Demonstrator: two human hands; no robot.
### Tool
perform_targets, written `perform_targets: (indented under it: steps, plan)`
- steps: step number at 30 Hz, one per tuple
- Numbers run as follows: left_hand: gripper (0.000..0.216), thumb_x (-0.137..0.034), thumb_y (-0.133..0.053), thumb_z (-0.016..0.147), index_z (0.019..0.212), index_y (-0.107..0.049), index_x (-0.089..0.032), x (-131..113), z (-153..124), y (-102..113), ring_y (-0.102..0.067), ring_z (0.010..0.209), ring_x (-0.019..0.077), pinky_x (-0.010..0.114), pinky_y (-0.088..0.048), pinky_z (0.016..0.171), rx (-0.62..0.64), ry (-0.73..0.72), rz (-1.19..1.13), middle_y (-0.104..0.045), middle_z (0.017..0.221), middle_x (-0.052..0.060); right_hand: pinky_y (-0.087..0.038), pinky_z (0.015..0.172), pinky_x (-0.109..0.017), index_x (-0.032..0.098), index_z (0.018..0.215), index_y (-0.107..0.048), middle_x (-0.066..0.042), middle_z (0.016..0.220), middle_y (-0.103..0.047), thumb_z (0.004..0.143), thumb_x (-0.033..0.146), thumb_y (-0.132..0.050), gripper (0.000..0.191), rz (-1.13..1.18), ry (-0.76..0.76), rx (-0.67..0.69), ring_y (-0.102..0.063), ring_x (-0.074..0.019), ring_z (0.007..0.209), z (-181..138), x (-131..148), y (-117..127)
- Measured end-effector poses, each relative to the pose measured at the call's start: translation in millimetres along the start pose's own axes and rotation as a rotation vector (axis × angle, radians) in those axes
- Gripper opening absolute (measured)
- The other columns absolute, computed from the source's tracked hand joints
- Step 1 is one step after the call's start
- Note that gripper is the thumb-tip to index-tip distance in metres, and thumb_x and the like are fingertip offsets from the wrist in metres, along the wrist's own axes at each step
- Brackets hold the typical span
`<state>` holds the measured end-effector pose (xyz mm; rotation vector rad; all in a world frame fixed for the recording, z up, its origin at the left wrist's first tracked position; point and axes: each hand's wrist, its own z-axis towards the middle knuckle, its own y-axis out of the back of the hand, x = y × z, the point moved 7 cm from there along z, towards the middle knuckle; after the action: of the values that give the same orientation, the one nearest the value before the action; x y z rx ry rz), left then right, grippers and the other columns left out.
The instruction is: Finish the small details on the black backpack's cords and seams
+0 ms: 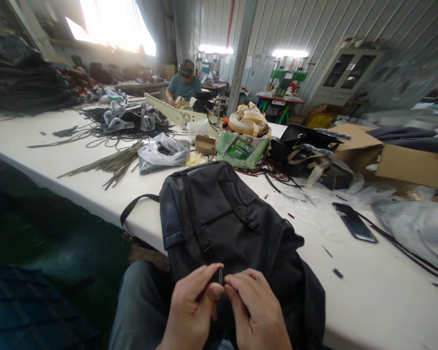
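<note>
A black backpack [219, 218] lies on the white table's edge and hangs down over my lap, its two front straps with buckles facing up. Above its near end my left hand [193, 301] pinches a small black piece [220, 275] between thumb and fingertips. My right hand [255, 306] meets it from the other side, thumb and forefinger pressed together at the same piece. Whether the piece is a buckle part or a strap end is too small to tell. One loop of black strap [136, 201] sticks out at the bag's left side.
A plastic bag [163, 153] of dark parts, a green-white container [243, 148] with webbing rolls and a cardboard box [416, 163] stand beyond the backpack. On the right lies a phone [355, 222] near black scraps [337, 273]. A co-worker [185, 83] sits across the table.
</note>
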<state>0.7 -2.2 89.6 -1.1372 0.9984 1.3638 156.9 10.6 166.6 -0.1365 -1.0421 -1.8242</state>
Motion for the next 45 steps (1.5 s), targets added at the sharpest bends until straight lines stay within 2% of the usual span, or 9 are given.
perform_targets:
  steps: [10,14,18,20,24,28,32,36,45]
  plan:
    - [0.038,-0.05,-0.077,0.104,0.137,-0.083,-0.032,7.8,-2.6,4.2,-0.078,0.075,0.0172,0.023,-0.067,0.063,0.026,0.22,-0.152,-0.082,0.11,0.009,-0.06,0.088,-0.04,0.018,0.116,-0.071,-0.003,0.098,-0.082,0.106,0.003,-0.057,0.022,-0.099,0.06,-0.032,-0.077,-0.0165,0.083,-3.2,3.3,-1.7]
    - [0.052,-0.061,-0.076,0.102,0.138,-0.08,-0.023,11.1,-1.9,11.2,-0.075,0.071,0.0186,0.024,-0.064,0.057,-0.073,0.311,-0.184,-0.08,0.101,0.008,-0.058,0.093,-0.04,0.017,0.118,-0.073,-0.004,0.101,-0.082,0.105,0.001,-0.059,0.025,-0.146,0.072,-0.05,-0.077,-0.0164,0.086,-5.4,4.3,-6.4]
    - [0.048,-0.066,-0.062,0.108,0.102,-0.074,-0.019,10.8,-0.4,11.1,-0.064,0.064,0.0163,0.023,-0.053,0.057,0.006,0.36,-0.042,-0.065,0.073,0.0,-0.057,0.093,-0.041,0.017,0.118,-0.074,-0.005,0.103,-0.081,0.104,0.002,-0.058,0.025,-0.193,0.095,-0.05,-0.077,-0.0179,0.088,-6.7,6.2,-11.1]
    - [0.048,-0.06,-0.052,0.114,0.086,-0.063,-0.022,2.9,2.0,11.9,-0.058,0.065,0.0149,0.024,-0.047,0.06,0.064,0.297,0.114,-0.059,0.072,-0.002,-0.057,0.093,-0.042,0.016,0.118,-0.074,-0.006,0.104,-0.081,0.104,0.002,-0.059,0.025,-0.196,0.107,-0.039,-0.077,-0.0186,0.089,-6.1,7.8,-12.9]
    - [0.041,-0.044,-0.046,0.119,0.084,-0.055,-0.024,-14.9,6.6,15.1,-0.058,0.073,0.0151,0.026,-0.045,0.069,0.133,0.122,0.363,-0.062,0.081,0.0,-0.055,0.092,-0.042,0.016,0.119,-0.073,-0.007,0.103,-0.081,0.106,0.004,-0.059,0.023,-0.185,0.119,-0.018,-0.077,-0.0187,0.088,-4.3,11.4,-13.4]
    - [0.039,-0.033,-0.045,0.117,0.079,-0.047,-0.025,-24.0,9.0,21.1,-0.052,0.064,0.0123,0.023,-0.041,0.061,0.153,-0.009,0.47,-0.055,0.074,-0.004,-0.054,0.094,-0.044,0.016,0.121,-0.073,-0.007,0.105,-0.083,0.109,0.013,-0.06,0.018,-0.209,0.155,0.007,-0.078,-0.0204,0.09,0.4,15.6,-10.5]
    - [0.035,-0.027,-0.044,0.116,0.082,-0.05,-0.025,-32.5,12.8,22.0,-0.056,0.063,0.0125,0.021,-0.047,0.061,0.2,-0.128,0.488,-0.059,0.075,-0.003,-0.055,0.104,-0.048,0.008,0.145,-0.065,-0.014,0.124,-0.085,0.117,0.027,-0.048,0.038,-0.292,0.286,0.071,-0.081,-0.0258,0.112,12.9,22.9,-14.0]
    - [0.027,-0.017,-0.044,0.114,0.092,-0.056,-0.025,-49.4,18.7,17.7,-0.066,0.065,0.0129,0.019,-0.055,0.063,0.261,-0.304,0.518,-0.068,0.08,-0.001,-0.057,0.108,-0.046,0.009,0.142,-0.064,-0.007,0.1,-0.086,0.116,0.02,-0.044,0.035,-0.203,0.367,0.101,-0.08,-0.0193,0.087,25.8,27.6,-16.0]
    - [0.032,-0.011,-0.043,0.112,0.089,-0.056,-0.028,-100.4,20.6,9.2,-0.074,0.057,0.0146,0.018,-0.056,0.053,0.152,-0.772,0.751,-0.071,0.07,-0.001,-0.055,0.108,-0.038,0.03,0.133,-0.069,0.002,0.111,-0.087,0.11,0.04,-0.067,0.025,0.074,0.12,0.17,-0.083,-0.0167,0.099,29.4,11.7,-8.1]
